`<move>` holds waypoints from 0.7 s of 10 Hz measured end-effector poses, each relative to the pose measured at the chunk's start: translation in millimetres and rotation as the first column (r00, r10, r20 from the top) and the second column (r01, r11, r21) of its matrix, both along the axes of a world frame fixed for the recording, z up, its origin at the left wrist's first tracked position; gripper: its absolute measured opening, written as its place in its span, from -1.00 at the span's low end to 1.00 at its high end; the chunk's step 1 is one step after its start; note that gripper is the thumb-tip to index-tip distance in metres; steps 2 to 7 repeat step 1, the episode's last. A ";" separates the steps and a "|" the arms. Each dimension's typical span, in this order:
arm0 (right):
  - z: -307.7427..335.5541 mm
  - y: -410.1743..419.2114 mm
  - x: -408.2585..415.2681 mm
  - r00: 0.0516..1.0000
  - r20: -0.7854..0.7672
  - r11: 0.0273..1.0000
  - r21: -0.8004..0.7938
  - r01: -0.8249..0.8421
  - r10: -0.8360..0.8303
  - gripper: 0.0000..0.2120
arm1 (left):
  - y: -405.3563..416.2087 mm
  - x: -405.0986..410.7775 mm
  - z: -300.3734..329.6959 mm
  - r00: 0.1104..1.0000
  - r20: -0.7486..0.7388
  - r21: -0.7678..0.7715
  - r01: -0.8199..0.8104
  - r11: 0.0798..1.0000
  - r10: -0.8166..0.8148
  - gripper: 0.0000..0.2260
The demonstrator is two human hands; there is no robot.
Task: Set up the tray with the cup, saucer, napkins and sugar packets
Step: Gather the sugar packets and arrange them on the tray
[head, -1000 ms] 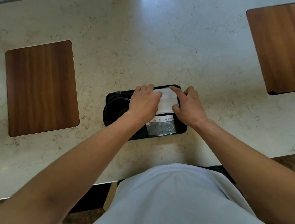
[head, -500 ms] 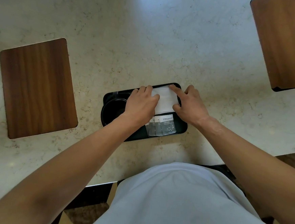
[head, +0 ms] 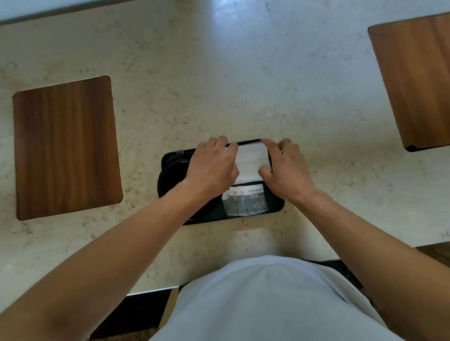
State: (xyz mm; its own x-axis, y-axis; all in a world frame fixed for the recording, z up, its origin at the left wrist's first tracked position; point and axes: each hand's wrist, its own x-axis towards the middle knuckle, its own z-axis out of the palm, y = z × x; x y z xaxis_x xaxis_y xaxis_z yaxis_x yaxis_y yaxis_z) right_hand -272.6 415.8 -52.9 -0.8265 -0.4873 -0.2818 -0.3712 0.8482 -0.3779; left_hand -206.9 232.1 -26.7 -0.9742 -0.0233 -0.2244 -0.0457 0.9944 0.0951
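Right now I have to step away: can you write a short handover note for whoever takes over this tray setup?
Left hand: flat on the napkins' left edge, covering part of the saucer.
Right hand: on the napkins' right edge.
Napkins: white stack at the far side of the black tray.
Sugar packets: fanned on the tray, nearer than the napkins.
Cup: hidden; cannot confirm.
Left: finish squaring the napkins, check the cup.

Before me lies a pale, speckled stone table (head: 227, 63), glossy with a bright sheen near twelve o'clock. A dark wooden board (head: 67, 147) is set into it at nine o'clock, another wooden panel (head: 430, 79) at two. Dark floor (head: 137, 314) shows below the near edge.
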 end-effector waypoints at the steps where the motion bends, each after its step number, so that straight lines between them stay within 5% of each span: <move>1: 6.8 -12.7 5.0 0.994 -0.065 0.995 0.040 -0.089 0.092 -0.33 | -17.6 14.3 7.3 0.993 -0.059 0.048 -0.097 0.994 0.099 -0.43; 7: 6.8 -12.7 5.0 0.994 -0.065 0.995 0.040 -0.089 0.092 -0.33 | -17.6 14.3 7.3 0.993 -0.059 0.048 -0.097 0.994 0.099 -0.43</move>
